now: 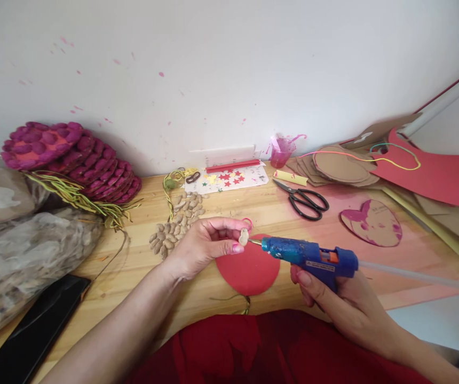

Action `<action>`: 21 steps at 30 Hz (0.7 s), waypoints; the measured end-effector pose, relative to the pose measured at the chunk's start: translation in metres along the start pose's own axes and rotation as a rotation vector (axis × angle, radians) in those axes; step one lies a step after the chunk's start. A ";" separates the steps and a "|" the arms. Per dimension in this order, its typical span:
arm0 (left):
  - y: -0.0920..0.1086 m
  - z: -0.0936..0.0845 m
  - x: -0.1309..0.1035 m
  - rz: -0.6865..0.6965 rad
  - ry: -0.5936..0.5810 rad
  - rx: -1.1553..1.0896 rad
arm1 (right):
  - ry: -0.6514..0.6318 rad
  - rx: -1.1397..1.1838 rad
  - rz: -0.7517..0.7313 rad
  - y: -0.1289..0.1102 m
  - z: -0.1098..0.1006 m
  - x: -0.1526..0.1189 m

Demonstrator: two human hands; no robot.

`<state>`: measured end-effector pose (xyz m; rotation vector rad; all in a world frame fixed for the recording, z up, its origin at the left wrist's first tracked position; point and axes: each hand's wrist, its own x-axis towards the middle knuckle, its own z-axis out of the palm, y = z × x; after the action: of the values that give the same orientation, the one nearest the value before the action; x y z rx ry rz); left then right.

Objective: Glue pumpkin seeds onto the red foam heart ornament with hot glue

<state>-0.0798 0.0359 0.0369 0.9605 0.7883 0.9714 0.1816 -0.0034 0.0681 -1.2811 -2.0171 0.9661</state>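
Just above the red paper disc [247, 269], a small pale peanut shell [244, 237] was pinched between the thumb and fingertips of the left hand [205, 245], which was closed firmly on it. The metal nozzle of a blue glue gun [309, 257] touched, or all but touched, the shell's right side; the right hand [343, 306] was wrapped around the gun's grip from below, with a clear glue stick [413, 274] trailing out behind it. The step in hand appeared to be gluing: a dab laid on the shell while it was held over the disc. The next move would likely call for pressing the glued face down onto the disc promptly, with fingertips kept clear of the hot nozzle and the fresh glue. Left of the disc lay a loose heap of more peanut shells [175, 226] on the wooden table [141, 266]. Farther back were a sheet of star stickers [227, 178], black scissors [305, 201] and a pink cup [281, 151]. To the right sat brown card cut-outs [341, 168], a pink-painted card shape [371, 223] and a red sheet [433, 173]. At the far left a stack of magenta shell-covered pieces [73, 157] leaned by the white wall [229, 64].
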 end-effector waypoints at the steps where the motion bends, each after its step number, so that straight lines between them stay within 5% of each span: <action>1: 0.000 0.000 0.000 0.001 0.002 0.001 | -0.020 0.008 0.011 0.000 0.000 0.000; 21: -0.002 0.001 0.001 0.004 0.027 -0.005 | -0.031 0.028 0.017 -0.003 0.001 0.001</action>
<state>-0.0785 0.0363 0.0356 0.9466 0.8068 0.9916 0.1792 -0.0033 0.0697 -1.2774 -2.0117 1.0242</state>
